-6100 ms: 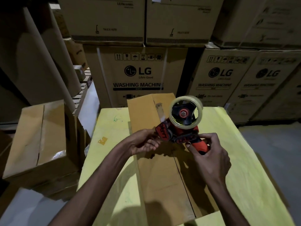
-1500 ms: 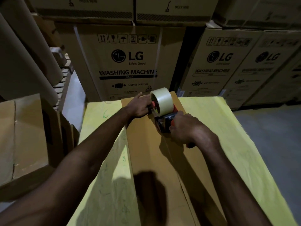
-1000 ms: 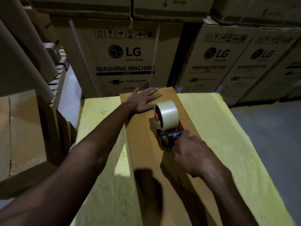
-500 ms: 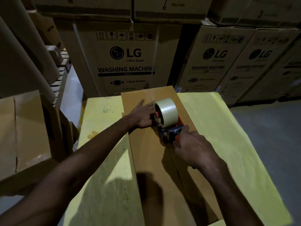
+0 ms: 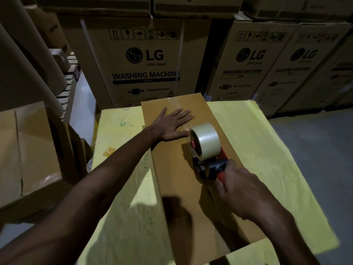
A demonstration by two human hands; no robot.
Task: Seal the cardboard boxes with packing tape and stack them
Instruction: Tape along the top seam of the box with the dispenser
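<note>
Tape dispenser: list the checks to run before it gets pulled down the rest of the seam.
1. Grip of the right hand on the tape dispenser handle: ok.
2. Bracing by the left hand, flat on the far end of the cardboard box: ok.
3. Tape strip stuck down from the far edge to the dispenser: ok.
4. Box closed flush ahead of the dispenser: cannot tell, shadowed.
5. Box top ahead of the dispenser free of objects: ok.

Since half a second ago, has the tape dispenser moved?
Yes. The tape dispenser has slid toward the person, farther from the cardboard box's far edge.
</note>
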